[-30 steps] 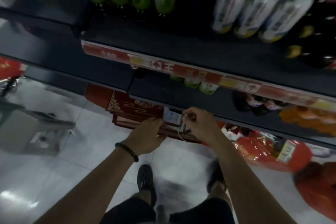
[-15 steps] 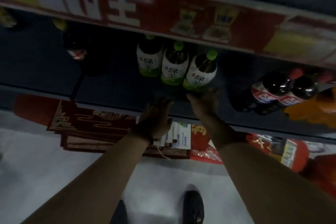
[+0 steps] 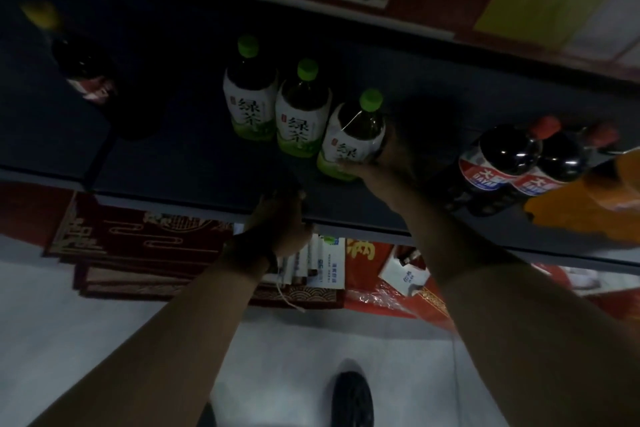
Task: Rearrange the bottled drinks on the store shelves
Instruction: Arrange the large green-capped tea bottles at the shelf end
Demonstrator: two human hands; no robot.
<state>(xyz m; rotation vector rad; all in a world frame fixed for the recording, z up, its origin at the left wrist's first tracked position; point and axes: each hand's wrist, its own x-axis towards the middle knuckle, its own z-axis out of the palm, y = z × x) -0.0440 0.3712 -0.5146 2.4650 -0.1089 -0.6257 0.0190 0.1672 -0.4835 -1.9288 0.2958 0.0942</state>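
Green-capped plastic tea bottle [image 3: 353, 135], near dark shelf [image 3: 173, 166] front edge: right hand [image 3: 391, 159] grips it, probably to shift it; left hand [image 3: 277, 222], grip unclear.

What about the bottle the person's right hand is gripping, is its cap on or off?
On: a green cap sits atop the bottle that the right hand grips.

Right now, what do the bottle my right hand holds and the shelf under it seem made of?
Green tea bottle: likely clear plastic, glossy; glints and dark liquid show through above a white wrap label. Shelf: dark, matte; probably painted metal, too dim to confirm.
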